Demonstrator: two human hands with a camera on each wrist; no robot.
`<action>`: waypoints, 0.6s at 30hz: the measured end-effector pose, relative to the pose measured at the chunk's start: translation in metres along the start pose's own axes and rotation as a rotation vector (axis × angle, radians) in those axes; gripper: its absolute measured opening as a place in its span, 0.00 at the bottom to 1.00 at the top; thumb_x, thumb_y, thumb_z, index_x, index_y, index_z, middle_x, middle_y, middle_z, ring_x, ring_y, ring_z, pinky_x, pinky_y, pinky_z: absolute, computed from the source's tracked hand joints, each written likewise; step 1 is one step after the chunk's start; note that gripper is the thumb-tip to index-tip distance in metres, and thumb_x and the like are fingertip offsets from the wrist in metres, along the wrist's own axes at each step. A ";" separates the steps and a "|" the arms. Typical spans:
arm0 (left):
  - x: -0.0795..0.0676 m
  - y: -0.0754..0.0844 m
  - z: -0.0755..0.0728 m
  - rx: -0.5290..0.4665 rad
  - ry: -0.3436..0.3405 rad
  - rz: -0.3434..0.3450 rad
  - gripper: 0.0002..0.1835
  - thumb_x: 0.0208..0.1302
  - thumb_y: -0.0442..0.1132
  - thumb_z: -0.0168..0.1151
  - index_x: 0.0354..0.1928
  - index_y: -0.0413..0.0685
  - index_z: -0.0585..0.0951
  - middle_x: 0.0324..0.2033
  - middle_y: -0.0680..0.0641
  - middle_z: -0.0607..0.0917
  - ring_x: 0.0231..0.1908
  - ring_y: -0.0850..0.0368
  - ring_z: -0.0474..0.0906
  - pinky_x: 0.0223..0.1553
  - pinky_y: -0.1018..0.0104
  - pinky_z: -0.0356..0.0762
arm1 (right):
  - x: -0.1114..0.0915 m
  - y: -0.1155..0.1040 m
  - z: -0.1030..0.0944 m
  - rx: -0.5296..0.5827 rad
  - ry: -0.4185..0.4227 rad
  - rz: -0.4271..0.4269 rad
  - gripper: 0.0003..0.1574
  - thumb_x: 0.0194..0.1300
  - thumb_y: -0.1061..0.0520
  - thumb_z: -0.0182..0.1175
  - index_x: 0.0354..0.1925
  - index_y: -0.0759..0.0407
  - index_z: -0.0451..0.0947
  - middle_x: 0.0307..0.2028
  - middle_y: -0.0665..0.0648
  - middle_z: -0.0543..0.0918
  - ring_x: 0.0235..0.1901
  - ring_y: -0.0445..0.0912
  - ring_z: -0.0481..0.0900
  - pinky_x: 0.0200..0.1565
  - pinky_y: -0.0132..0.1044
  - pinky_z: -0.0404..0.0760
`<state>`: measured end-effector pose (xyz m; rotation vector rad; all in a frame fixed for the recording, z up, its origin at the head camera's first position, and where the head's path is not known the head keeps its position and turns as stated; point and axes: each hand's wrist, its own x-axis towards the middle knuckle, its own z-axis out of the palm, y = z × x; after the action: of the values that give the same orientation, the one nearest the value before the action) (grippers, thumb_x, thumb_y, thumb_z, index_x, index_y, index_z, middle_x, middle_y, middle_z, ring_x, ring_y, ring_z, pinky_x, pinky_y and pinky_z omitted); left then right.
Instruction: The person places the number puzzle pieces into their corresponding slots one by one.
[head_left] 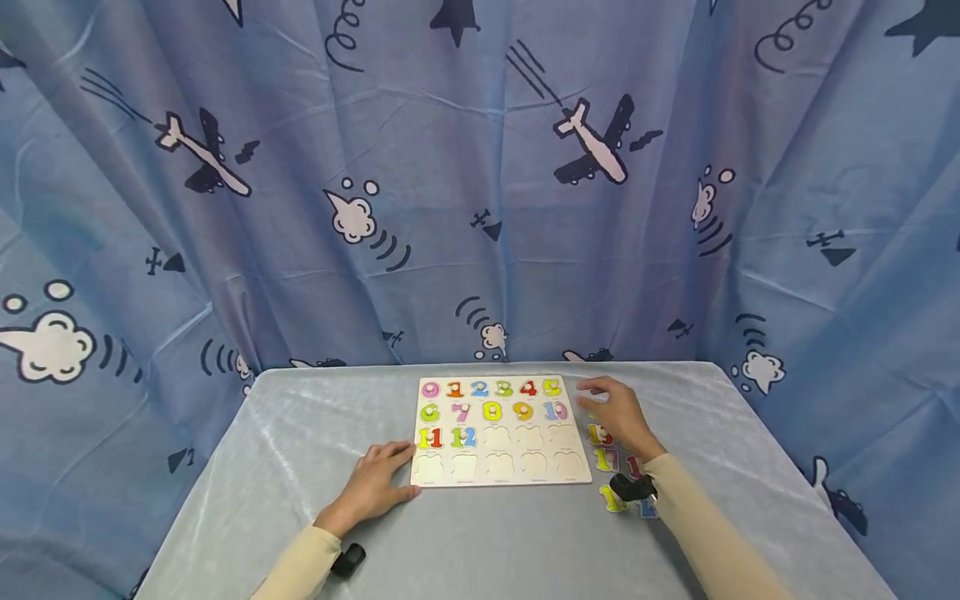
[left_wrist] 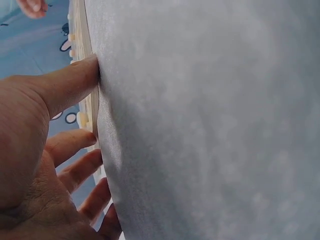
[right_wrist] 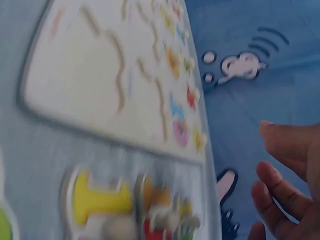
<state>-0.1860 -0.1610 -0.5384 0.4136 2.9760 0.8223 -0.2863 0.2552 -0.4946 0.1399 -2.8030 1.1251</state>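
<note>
A pale wooden number puzzle board (head_left: 480,482) lies on the table, with knobbed numbers 0 to 12 in its upper slots and bare recesses below. My left hand (head_left: 372,482) rests at the board's left edge, thumb and fingertips touching it, as the left wrist view also shows. Above loose number pieces beside the board's right edge, my right hand (head_left: 618,414) hovers with nothing between thumb and fingers. Among those pieces are a red-and-orange one (head_left: 600,435) and a yellow-and-pink 17 (head_left: 606,458). The right hand partly hides the piece beneath it.
Closer to me lie a yellow-green piece (head_left: 612,498), a blue piece (head_left: 648,510) and a red piece (head_left: 634,467), partly covered by the right wrist's camera (head_left: 632,487). A grey cloth covers the table (head_left: 480,550). Behind hangs a blue patterned curtain (head_left: 435,292).
</note>
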 end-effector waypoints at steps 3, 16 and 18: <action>-0.001 -0.002 0.000 -0.001 0.002 0.002 0.37 0.56 0.49 0.73 0.66 0.44 0.74 0.65 0.45 0.74 0.61 0.45 0.67 0.58 0.46 0.64 | -0.001 0.012 -0.005 -0.002 0.006 0.027 0.19 0.65 0.53 0.64 0.52 0.60 0.82 0.55 0.65 0.80 0.55 0.60 0.75 0.55 0.56 0.74; 0.001 -0.004 0.001 -0.001 -0.004 0.004 0.37 0.56 0.50 0.72 0.67 0.46 0.73 0.65 0.46 0.74 0.61 0.45 0.67 0.57 0.46 0.64 | 0.004 0.042 -0.009 -0.040 0.024 0.129 0.18 0.64 0.57 0.65 0.50 0.63 0.84 0.45 0.64 0.84 0.37 0.50 0.75 0.35 0.34 0.72; 0.001 -0.004 0.001 -0.003 0.003 0.011 0.37 0.57 0.50 0.72 0.67 0.45 0.74 0.65 0.46 0.74 0.60 0.45 0.67 0.57 0.46 0.64 | 0.005 0.044 -0.009 -0.053 0.025 0.147 0.17 0.64 0.57 0.65 0.49 0.63 0.84 0.44 0.64 0.84 0.37 0.50 0.75 0.35 0.35 0.71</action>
<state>-0.1882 -0.1633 -0.5406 0.4296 2.9773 0.8287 -0.2964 0.2927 -0.5175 -0.0857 -2.8572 1.0716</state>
